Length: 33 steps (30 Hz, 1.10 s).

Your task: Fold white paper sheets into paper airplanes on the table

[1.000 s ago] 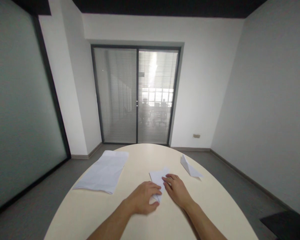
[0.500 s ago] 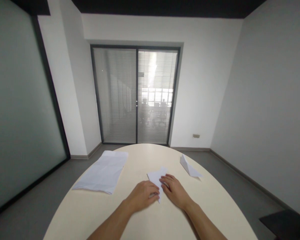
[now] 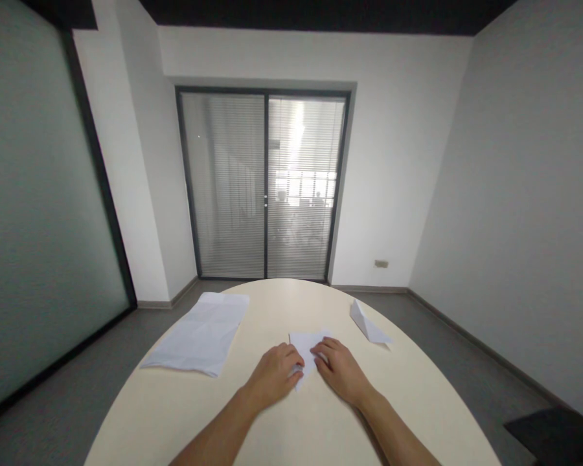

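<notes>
Left hand point(image 3: 274, 375) and right hand point(image 3: 342, 370) touched a small paper point(image 3: 305, 343); a larger sheet point(image 3: 201, 333) lay at the table's point(image 3: 296, 433) left edge

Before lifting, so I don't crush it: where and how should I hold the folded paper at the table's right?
Pinch the folded paper by its crease, probably from the near left, where the right hand is; its two faces appear to slope up to that crease.
</notes>
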{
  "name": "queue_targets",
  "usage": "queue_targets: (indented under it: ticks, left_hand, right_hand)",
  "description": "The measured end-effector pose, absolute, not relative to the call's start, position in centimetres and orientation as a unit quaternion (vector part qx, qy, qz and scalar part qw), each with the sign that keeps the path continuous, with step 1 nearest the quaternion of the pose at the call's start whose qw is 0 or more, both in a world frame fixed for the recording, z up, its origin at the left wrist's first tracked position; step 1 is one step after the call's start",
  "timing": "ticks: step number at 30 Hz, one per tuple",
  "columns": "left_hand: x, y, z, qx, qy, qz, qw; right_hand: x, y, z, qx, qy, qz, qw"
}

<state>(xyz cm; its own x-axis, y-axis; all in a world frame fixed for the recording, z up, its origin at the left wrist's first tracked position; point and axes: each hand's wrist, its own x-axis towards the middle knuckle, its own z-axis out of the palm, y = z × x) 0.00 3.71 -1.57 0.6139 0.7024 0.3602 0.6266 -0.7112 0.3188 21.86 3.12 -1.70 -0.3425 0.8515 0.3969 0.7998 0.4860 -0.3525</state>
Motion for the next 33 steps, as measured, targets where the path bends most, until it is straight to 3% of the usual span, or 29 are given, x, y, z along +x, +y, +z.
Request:
queue_targets:
  ticks: [22,33]
  left_hand:
    - [0.2,3.8,-1.7,0.857,0.474,0.201,0.000]
    - [0.2,4.1,-3.2,0.870,0.452,0.197,0.007]
  right_hand:
    - [22.3,3.1,-2.0,-0.555,-0.797,0.013,0.238]
    - [22.4,3.1,-2.3,-0.524,-0.814,0.096,0.231]
